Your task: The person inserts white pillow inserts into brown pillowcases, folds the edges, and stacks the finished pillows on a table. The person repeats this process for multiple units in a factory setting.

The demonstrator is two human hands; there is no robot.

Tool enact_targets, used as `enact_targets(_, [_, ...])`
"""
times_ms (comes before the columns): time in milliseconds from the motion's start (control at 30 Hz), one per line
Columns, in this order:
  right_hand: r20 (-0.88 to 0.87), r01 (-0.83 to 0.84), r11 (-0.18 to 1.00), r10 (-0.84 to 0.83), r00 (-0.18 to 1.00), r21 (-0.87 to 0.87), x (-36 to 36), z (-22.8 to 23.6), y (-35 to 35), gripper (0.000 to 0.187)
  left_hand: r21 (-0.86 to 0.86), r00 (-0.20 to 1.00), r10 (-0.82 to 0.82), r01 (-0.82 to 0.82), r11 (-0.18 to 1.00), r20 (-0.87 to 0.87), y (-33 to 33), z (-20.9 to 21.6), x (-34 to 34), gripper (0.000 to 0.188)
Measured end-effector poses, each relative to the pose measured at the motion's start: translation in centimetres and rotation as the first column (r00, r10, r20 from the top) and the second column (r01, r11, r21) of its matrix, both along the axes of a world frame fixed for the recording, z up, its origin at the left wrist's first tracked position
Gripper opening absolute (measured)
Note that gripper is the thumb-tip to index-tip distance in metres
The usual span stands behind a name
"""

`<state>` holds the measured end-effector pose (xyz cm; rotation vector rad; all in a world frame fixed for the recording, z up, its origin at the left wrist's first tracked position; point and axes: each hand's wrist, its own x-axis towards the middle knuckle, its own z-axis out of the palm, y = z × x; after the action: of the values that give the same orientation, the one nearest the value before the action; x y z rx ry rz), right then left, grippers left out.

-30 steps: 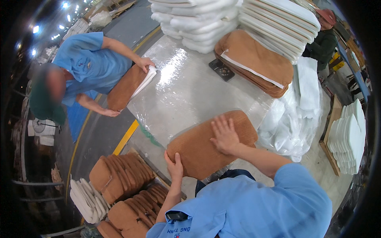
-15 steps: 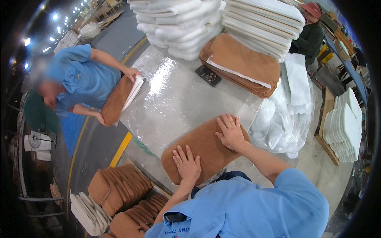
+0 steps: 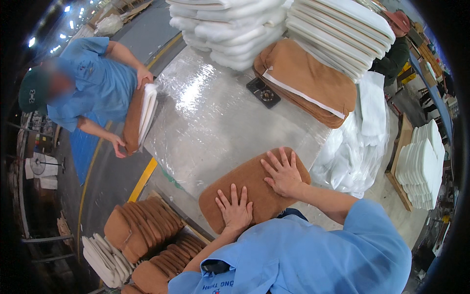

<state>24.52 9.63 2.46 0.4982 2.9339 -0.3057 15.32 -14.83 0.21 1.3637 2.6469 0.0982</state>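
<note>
Head view: a brown, rounded-rectangular cushion of fabric-like material [image 3: 257, 180] lies slantwise at the near edge of a grey work table covered in clear plastic film [image 3: 215, 142], directly before the wearer's light-blue shirt [image 3: 323, 250], its right end set farther from the body than its left. The left hand [image 3: 236, 211] rests palm down on the cushion's left half, fingers spread wide; the right hand [image 3: 284, 175], likewise flat and spread, rests near the right end. Neither hand grips anything. Farther back on the table are a stack of brown fabric pieces with a white strip across the top one [image 3: 313, 73], a flat black rectangular object [image 3: 263, 93] just beside it, and two tall piles of white padding, one soft and bulging [image 3: 230, 29], the other of flatter slabs [image 3: 338, 34]. To the right sits a clear plastic bag with white contents [image 3: 342, 164]. At left, a co-worker in a blue shirt [image 3: 98, 81] holds a brown piece with a white layer [image 3: 133, 122]. Lower left, brown cushions stand in rows [image 3: 142, 223] beside folded white pads [image 3: 105, 259].
</note>
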Motion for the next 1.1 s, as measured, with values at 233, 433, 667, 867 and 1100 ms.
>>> enact_targets(233, [0.0, -0.138, 0.99, 0.138, 0.99, 0.022, -1.1, -0.3, -2.6, 0.073, -0.054, 1.0, 0.02, -0.021, 0.998, -0.019, 0.2, -0.2, 0.2, 0.072])
enact_targets(433, [-0.166, -0.372, 0.928, 0.367, 0.916, -0.004, 1.4, -1.6, -6.4, 0.068, 0.034, 1.0, 0.004, -0.005, 0.999, 0.008, -0.7, 1.1, 0.2, 0.069])
enact_targets(667, [-0.257, 0.323, 0.946, -0.314, 0.914, -0.008, 6.0, -0.4, 0.5, 0.067, 0.166, 0.94, 0.329, -0.34, 0.926, 0.09, -8.2, 2.0, 0.6, 0.063])
enact_targets(867, [-0.117, 0.387, 0.615, -0.62, 0.776, -0.687, 4.3, -0.5, 3.4, 0.063, 0.253, 0.456, 0.559, -0.879, 0.404, 0.693, -7.6, 2.6, -2.6, 0.079])
enact_targets(1100, [-0.299, 0.271, 0.961, -0.275, 0.914, -0.057, 4.2, -2.5, 2.9, 0.083, 0.238, 0.792, 0.597, -0.609, 0.756, 0.128, -6.8, 1.9, -0.6, 0.08])
